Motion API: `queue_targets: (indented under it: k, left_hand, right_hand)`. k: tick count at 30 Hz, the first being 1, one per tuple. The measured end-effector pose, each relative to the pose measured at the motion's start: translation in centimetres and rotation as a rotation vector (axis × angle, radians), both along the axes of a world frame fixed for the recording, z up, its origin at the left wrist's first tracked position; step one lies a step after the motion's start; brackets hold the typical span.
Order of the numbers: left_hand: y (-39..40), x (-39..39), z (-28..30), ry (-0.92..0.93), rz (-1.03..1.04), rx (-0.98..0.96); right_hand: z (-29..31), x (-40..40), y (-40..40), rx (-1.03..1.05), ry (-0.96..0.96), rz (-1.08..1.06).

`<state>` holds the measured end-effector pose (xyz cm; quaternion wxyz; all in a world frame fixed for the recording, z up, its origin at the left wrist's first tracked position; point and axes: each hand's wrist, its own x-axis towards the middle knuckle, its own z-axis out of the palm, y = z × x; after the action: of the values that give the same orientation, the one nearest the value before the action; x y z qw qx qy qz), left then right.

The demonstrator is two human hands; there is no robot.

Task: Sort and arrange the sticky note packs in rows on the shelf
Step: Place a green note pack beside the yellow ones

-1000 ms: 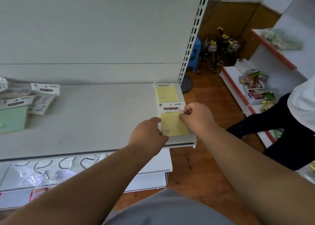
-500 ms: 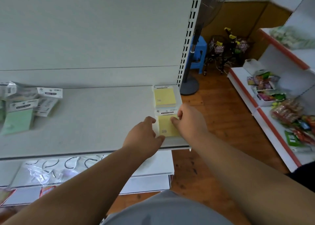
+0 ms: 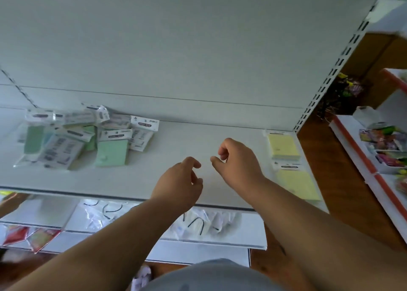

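Grey shelf (image 3: 198, 141) spans mid-frame. Two yellow sticky note packs (image 3: 284, 146) lie in a column at its right end; a loose heap of green packs (image 3: 111, 153), blurred, sits upper left. Left hand (image 3: 180, 183) and right hand (image 3: 239, 163) hover centre, fingers loosely curled, holding nothing.

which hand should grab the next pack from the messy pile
Left, probably. The left hand is empty, loosely curled, on the side nearer the jumbled pile. The right hand, also empty, hovers closer to the two yellow packs already placed.
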<state>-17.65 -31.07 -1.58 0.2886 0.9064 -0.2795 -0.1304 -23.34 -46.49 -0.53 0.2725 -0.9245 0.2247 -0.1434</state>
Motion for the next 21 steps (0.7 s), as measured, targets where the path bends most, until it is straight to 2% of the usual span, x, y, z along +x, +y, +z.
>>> queue_targets:
  k: [8,13,16,21]
  left_hand:
    - [13.8,13.4,-0.5,-0.080,0.173,0.003]
    - [17.6,16.7,-2.0,-0.058,0.111,0.055]
    - [17.3,17.6,-2.1,-0.002,0.126,-0.021]
    - [17.5,17.8,-2.0,0.097,0.118,-0.282]
  right_hand:
    - [-1.3,13.2,14.3,0.212,0.060,0.043]
    - [-2.9,18.0,18.4,0.386,0.161,-0.098]
    - [-3.0,19.1,19.1,0.478,0.157,-0.202]
    - [-2.5,18.8,17.9,0.630,0.051,-0.369]
